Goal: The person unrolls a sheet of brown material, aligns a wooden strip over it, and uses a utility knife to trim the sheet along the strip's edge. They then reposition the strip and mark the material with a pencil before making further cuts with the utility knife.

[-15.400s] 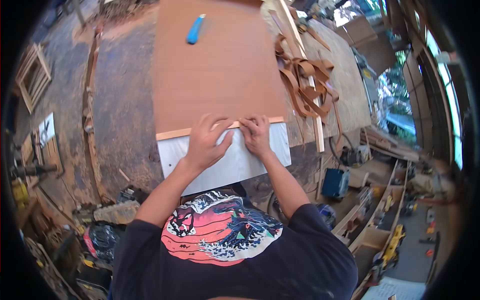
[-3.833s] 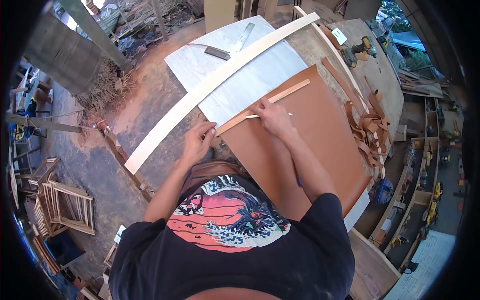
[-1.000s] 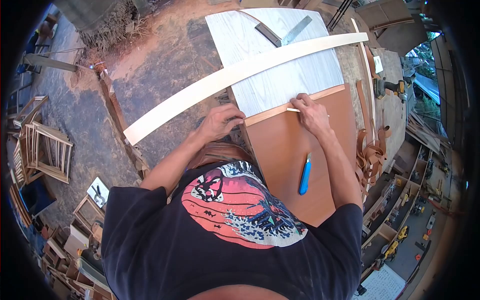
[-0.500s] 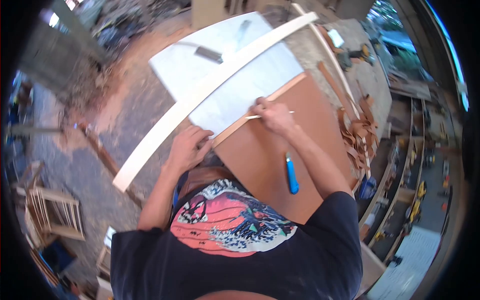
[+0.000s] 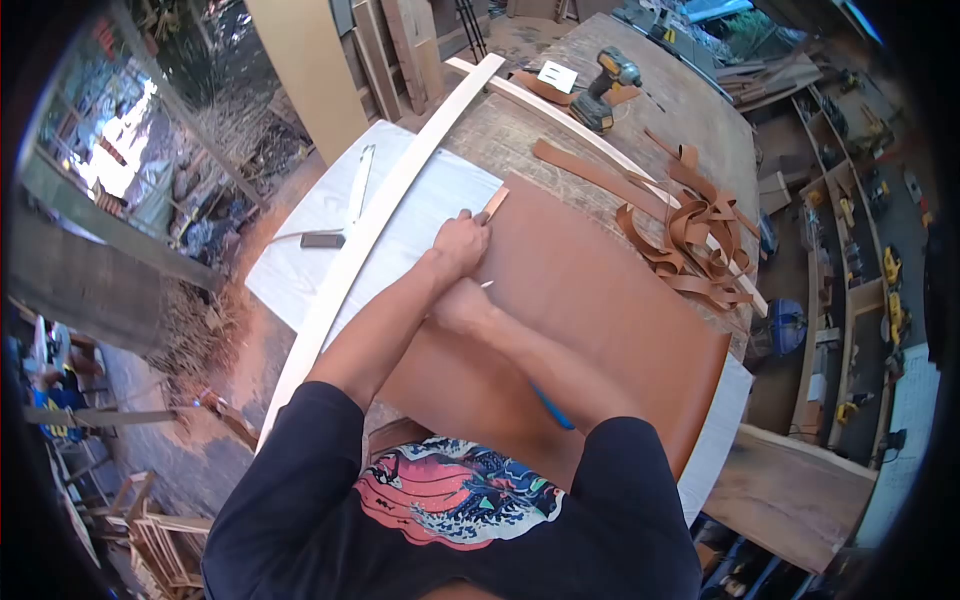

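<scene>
A brown leather-like sheet (image 5: pixel 600 270) lies over a pale wood-grain board (image 5: pixel 400 240). Along the sheet's edge runs a narrow wooden strip (image 5: pixel 495 203), mostly covered by my arms and hands. My left hand (image 5: pixel 462 243) is closed over this strip near its far end. Just below it, my right hand (image 5: pixel 465 307) is closed round a thin white stick (image 5: pixel 487 285), whose tip pokes out; my left forearm hides some of its fingers. A blue utility knife (image 5: pixel 552 410) rests on the sheet, partly behind my right forearm.
A long pale wooden slat (image 5: pixel 400 190) crosses the board on the left. Near it lie a metal ruler (image 5: pixel 361 185) and a dark block (image 5: pixel 322 240). On the bench (image 5: pixel 560 130) are a cordless drill (image 5: pixel 605 88) and curled brown offcuts (image 5: pixel 695 235). Tool shelves (image 5: pixel 815 330) stand right.
My left hand has moved from the strip's near end to its far end. My right hand has come back toward me, below the left forearm. The view has shifted.
</scene>
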Available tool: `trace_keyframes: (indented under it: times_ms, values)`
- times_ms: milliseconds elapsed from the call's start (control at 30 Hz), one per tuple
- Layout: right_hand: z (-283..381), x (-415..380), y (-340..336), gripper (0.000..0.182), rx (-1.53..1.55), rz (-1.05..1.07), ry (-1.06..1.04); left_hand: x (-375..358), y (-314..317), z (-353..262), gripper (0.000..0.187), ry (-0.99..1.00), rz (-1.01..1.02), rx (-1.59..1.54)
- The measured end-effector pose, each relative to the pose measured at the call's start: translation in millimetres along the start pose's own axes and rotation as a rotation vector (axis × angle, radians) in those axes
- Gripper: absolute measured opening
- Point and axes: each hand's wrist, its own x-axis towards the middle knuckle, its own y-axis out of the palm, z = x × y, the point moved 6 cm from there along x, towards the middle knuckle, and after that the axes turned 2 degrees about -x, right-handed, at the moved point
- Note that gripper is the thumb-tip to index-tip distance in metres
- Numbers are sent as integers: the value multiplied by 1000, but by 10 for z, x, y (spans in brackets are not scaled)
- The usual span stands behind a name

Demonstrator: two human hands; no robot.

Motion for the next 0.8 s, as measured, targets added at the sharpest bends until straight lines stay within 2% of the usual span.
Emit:
trace_keyframes:
  times_ms: [33, 100, 167, 233, 267, 300, 367, 433, 500, 533, 567, 600, 633, 667, 733, 800]
  values:
    - [-29, 36, 99, 22, 13, -19, 9, 42, 8, -8, 25, 16, 11, 15]
    - [-29, 71, 263, 19, -68, -129, -114, 65, 155, 14, 24, -72, 189, 56]
    - [34, -16, 218, 17, -107, -76, -115, 64, 205, 62, 26, -31, 282, 105]
    - [96, -161, 98, 14, -207, -212, -168, 126, 73, 41, 27, -19, 349, 157]
    - [-4, -136, 317, 14, -38, -241, -64, 115, -14, -3, 29, 14, 433, 184]
    - [-20, -241, 219, 14, -28, -252, -71, 102, -33, -28, 32, 48, 519, 213]
    - [-38, -693, -162, 17, -47, -193, -347, 65, 47, 29, 35, 71, 475, 205]
    - [-378, -1000, -504, 19, 242, -526, -535, 10, 75, 81, 39, 91, 421, 192]
    - [-1055, -1072, -685, 23, 647, -685, -643, -61, 16, 72, 48, 81, 244, 0]
    - [-1630, -1063, -467, 33, 638, -744, -252, -102, 109, 77, 48, 77, 245, 5]
    - [-2118, -1067, -261, 44, 616, -782, 144, -133, 194, 101, 46, 54, 122, -38]
    - [-2340, -949, -455, 53, 963, -767, 186, -159, 217, 107, 44, 34, -2, -79]
    - [-2534, -814, -658, 62, 1308, -737, 222, -176, 252, 68, 44, 38, -3, -70]
    - [-2646, -668, -670, 62, 1311, -745, 216, -194, 250, 40, 44, 18, -74, -67]
    - [-2887, -403, -514, 69, 1543, -920, 380, -224, 259, 6, 43, -21, -192, -99]
    - [-3028, -197, -415, 70, 1508, -941, 423, -192, 224, 6, 46, -25, -188, -105]
